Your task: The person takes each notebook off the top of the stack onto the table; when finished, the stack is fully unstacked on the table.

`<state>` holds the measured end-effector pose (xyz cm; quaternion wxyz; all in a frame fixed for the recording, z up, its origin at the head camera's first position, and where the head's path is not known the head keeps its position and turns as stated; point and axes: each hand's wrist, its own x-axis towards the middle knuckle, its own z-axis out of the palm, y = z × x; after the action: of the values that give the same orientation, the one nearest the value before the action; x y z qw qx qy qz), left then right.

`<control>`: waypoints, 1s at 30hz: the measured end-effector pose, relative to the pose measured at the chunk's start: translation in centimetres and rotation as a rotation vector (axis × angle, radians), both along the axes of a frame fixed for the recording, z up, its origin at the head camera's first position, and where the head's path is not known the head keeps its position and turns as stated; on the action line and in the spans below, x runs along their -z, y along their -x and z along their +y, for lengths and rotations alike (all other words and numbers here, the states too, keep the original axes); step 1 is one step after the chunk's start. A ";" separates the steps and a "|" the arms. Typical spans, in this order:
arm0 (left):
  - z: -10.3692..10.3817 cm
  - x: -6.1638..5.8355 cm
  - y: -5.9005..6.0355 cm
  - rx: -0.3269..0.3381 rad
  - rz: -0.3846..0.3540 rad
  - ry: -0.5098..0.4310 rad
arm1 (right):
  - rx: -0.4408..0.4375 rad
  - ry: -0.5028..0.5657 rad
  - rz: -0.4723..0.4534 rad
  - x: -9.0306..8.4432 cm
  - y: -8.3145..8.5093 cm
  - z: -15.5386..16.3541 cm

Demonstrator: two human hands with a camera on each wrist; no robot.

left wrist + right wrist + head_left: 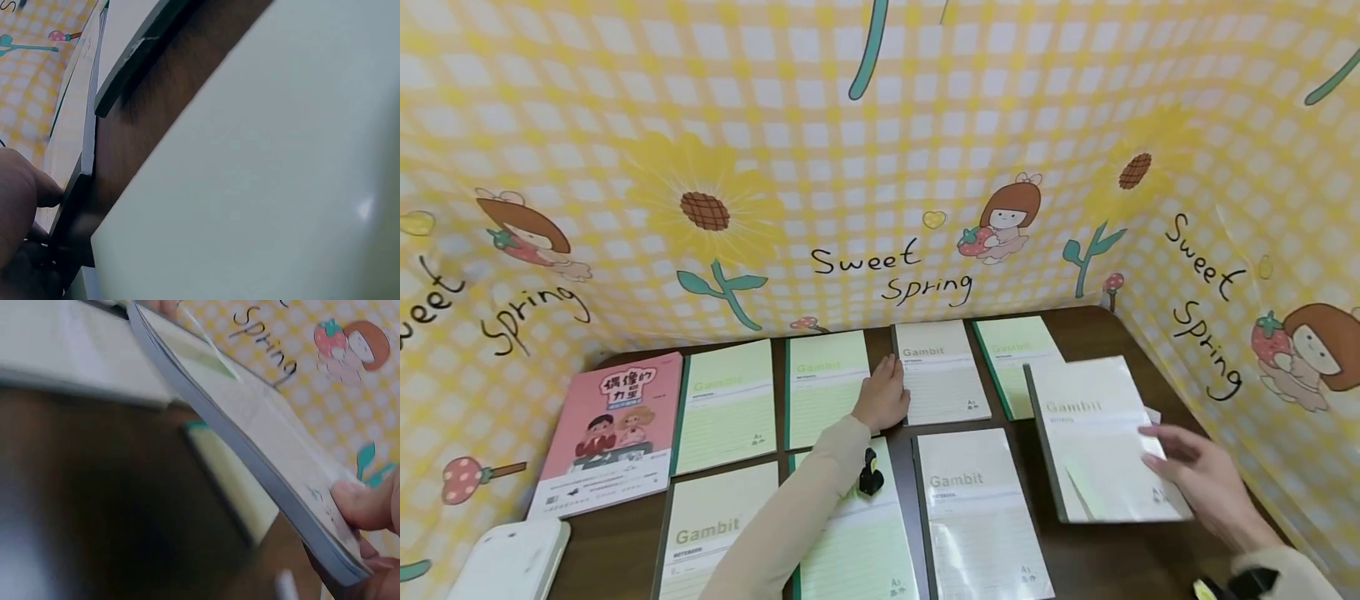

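My right hand (1202, 467) holds a white Gambit notebook (1090, 433) by its right edge. In the right wrist view, its thumb lies on the cover and its fingers are underneath; the notebook (262, 444) slants up off the table. In the back row, my left hand (883, 396) rests at the spine edge of another white notebook (947, 375), fingers pointing away from me. A green notebook (827, 375) lies left of that hand. Partly behind the held notebook is a green one (1011, 350) at the back right. My left sleeve covers part of a front green notebook (865, 533).
Two more white notebooks lie in front, one at the left (722, 525) and one at the right (981, 508). Another green notebook (726, 408) sits beside a pink book (617, 417). A white device (512, 562) occupies the front left corner. Checked cloth (850, 167) walls the dark table (1105, 333).
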<state>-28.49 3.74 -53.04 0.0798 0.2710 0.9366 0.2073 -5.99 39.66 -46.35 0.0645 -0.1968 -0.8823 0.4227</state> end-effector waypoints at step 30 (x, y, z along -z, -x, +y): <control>-1.9 0.2 0.6 -0.071 -0.028 -0.034 | -0.164 -0.569 0.028 4.9 -2.6 -1.9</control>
<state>-29.12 1.82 -53.27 0.0812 0.2359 0.9408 0.2295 -3.44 37.78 -51.27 0.0947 -0.0930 -0.9773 0.1648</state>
